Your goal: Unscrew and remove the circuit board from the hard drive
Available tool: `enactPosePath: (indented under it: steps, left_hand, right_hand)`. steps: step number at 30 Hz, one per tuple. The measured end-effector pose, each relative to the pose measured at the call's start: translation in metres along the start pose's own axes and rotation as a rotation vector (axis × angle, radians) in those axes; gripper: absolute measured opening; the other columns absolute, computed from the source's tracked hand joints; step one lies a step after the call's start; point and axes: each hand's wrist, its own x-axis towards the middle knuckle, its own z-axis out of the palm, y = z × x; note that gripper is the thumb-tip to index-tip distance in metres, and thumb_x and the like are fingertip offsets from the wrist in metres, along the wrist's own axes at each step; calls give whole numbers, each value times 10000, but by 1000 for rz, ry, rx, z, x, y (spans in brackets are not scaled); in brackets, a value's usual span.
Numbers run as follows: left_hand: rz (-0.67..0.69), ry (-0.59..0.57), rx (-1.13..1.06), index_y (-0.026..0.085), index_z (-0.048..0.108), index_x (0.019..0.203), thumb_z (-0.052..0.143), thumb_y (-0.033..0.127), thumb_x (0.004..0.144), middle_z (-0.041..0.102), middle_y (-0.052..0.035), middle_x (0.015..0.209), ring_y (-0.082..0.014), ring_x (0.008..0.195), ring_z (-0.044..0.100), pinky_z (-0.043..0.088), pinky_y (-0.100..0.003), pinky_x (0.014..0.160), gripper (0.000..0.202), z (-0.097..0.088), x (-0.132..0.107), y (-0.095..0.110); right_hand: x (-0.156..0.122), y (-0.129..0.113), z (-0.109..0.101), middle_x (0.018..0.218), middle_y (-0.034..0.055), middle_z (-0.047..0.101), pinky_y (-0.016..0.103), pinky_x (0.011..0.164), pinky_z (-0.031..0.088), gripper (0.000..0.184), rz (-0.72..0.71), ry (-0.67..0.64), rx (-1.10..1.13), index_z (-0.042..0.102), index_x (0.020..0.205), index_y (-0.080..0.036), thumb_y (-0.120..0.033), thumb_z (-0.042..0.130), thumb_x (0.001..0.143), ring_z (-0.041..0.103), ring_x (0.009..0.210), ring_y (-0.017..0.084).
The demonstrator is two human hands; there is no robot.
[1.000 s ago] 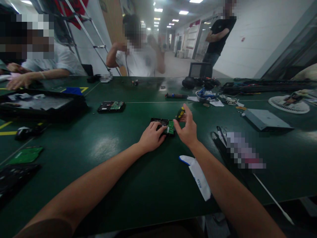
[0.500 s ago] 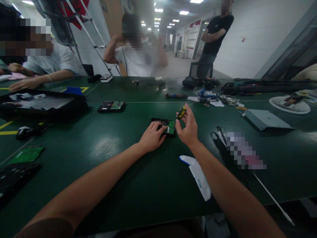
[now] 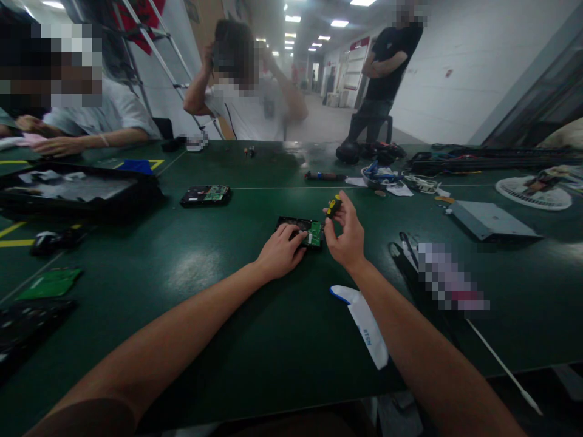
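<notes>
A black hard drive (image 3: 306, 228) with a green circuit board facing up lies on the green table (image 3: 191, 267). My left hand (image 3: 279, 251) rests on its near left side, fingers pressing down on it. My right hand (image 3: 346, 233) is closed round a small screwdriver (image 3: 332, 207) with a yellow and black handle. The screwdriver stands tilted, its tip down at the drive's right edge.
A second hard drive (image 3: 205, 195) lies further left. A black tray (image 3: 73, 191) sits at the far left, a grey box (image 3: 487, 220) at the right, a white folded item (image 3: 362, 325) near my right forearm. Cables and tools crowd the far right. Other people sit and stand beyond the table.
My right hand has turned the screwdriver slightly and shifted a little left toward the drive. My left hand stays on the drive. The person opposite raised both arms to the head.
</notes>
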Motion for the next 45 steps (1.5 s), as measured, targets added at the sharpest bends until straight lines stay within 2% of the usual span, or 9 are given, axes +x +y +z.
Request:
enactPosePath:
  steps: [6,12,16,20,24,30,37,42,45]
  left_hand:
    - [4,13,-16,191,596,1383,548,323,978,562,-155,1308,-324,1259,500,489,-520,1058,429,0,0,0]
    - [14,22,-8,177,596,1380,545,321,980,565,-160,1298,-322,1253,503,490,-512,1059,428,1,0,-1]
    - [8,15,-8,180,597,1377,549,324,976,568,-159,1299,-324,1258,500,492,-514,1057,429,1,0,-1]
    - [0,11,-16,209,600,1374,552,319,973,568,-148,1305,-322,1265,503,496,-518,1052,419,1,0,-1]
    - [-3,9,-13,195,596,1381,557,325,973,566,-155,1315,-326,1265,502,500,-519,1048,431,1,0,0]
    - [-1,11,-7,190,596,1384,548,334,980,567,-157,1311,-324,1258,503,500,-514,1048,431,0,0,0]
    - [9,21,-9,189,596,1381,548,319,976,568,-156,1303,-323,1258,504,499,-512,1050,427,0,-1,0]
    - [8,15,-7,183,599,1377,542,331,981,571,-159,1296,-323,1260,504,501,-507,1048,426,0,0,-1]
    - [4,10,-5,187,595,1381,548,339,979,569,-158,1305,-325,1262,504,503,-510,1044,432,1,-1,-1]
  right_hand:
    - [2,0,-2,1423,105,566,512,930,628,715,-41,46,-89,298,1586,-334,-285,615,946,660,1092,275]
    - [2,-3,-2,1409,118,564,501,922,630,667,-31,20,-69,277,1593,-313,-257,541,983,683,1050,258]
    - [0,1,0,1307,114,598,493,833,648,686,-4,67,-72,299,1582,-324,-319,598,965,679,956,255]
    - [1,3,-1,1302,112,590,508,842,641,699,5,70,-103,303,1583,-340,-366,610,956,668,980,269]
    - [2,-1,-2,1355,125,581,509,894,633,671,-22,68,-121,279,1595,-324,-314,558,984,689,947,247]
    - [2,-1,-2,1269,112,596,415,768,660,656,-12,123,-145,362,1549,-314,-332,630,950,669,891,217]
    - [2,-2,-3,1365,122,570,491,931,618,663,2,71,-115,277,1591,-317,-312,540,982,681,955,234]
    - [2,-1,-2,1269,117,593,474,817,645,633,3,117,-132,361,1543,-311,-344,603,959,665,896,237]
    - [2,0,-3,1293,116,585,475,824,641,657,-13,109,-133,352,1551,-311,-336,616,950,661,950,250]
